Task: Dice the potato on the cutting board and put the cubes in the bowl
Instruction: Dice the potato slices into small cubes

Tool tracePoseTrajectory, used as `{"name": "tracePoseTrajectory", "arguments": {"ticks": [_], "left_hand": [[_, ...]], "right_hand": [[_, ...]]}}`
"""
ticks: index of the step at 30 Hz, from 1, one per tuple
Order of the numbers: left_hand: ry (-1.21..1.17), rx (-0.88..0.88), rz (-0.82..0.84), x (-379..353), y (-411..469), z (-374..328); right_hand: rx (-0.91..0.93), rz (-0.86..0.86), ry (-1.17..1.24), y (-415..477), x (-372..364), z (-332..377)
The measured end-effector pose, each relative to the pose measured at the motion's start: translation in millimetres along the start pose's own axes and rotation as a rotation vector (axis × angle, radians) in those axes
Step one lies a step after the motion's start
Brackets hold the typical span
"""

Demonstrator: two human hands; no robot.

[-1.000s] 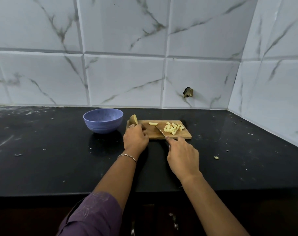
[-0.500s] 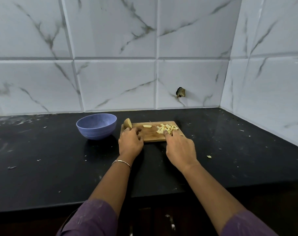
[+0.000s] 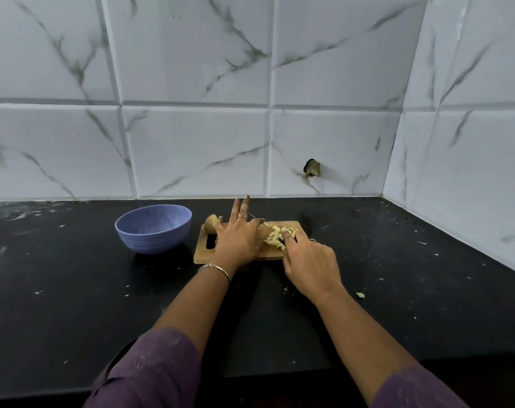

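A wooden cutting board (image 3: pixel 269 252) lies on the black counter. An uncut potato piece (image 3: pixel 210 224) stands at the board's far left corner, and a heap of pale potato cubes (image 3: pixel 280 234) sits on its right half. My left hand (image 3: pixel 239 240) lies spread over the middle of the board, fingers straight and pointing toward the wall. My right hand (image 3: pixel 309 262) is at the board's near right edge, gripping a knife whose handle is hidden. Its forefinger reaches into the cubes. A thin stretch of the knife blade (image 3: pixel 254 216) shows beyond my left fingers. The blue bowl (image 3: pixel 153 228) stands left of the board.
A stray potato bit (image 3: pixel 360 295) and small crumbs lie on the black counter (image 3: pixel 412 290) to the right. White marble-patterned tiles close the back and right sides, and the back wall has a dark hole (image 3: pixel 311 168).
My left hand left the board's near left corner and now lies spread flat across the board. My right hand pushed forward to the cubes. The view tilted slightly.
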State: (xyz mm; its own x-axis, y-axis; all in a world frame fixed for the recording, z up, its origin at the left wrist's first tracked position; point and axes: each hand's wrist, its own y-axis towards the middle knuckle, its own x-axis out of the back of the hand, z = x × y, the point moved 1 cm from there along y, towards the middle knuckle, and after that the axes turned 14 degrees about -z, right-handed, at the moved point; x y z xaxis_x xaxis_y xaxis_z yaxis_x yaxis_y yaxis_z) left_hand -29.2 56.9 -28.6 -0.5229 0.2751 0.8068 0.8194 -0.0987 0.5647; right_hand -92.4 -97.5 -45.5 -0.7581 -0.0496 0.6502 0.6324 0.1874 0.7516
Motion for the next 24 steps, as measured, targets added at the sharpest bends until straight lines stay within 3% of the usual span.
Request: {"name": "tracePoseTrajectory", "arguments": {"ticks": [13,19,24], "left_hand": [[0.052,0.005,0.186,-2.5,19.7,-10.8],[-0.066,0.160,0.040,0.8,21.7,2.3],[0.049,0.213,0.004,5.8,20.0,22.6]], "right_hand": [[-0.009,0.005,0.027,1.1,-4.7,-0.9],[-0.054,-0.018,0.036,1.7,-4.5,-2.2],[-0.067,-0.013,0.046,1.9,-7.1,-3.2]]}}
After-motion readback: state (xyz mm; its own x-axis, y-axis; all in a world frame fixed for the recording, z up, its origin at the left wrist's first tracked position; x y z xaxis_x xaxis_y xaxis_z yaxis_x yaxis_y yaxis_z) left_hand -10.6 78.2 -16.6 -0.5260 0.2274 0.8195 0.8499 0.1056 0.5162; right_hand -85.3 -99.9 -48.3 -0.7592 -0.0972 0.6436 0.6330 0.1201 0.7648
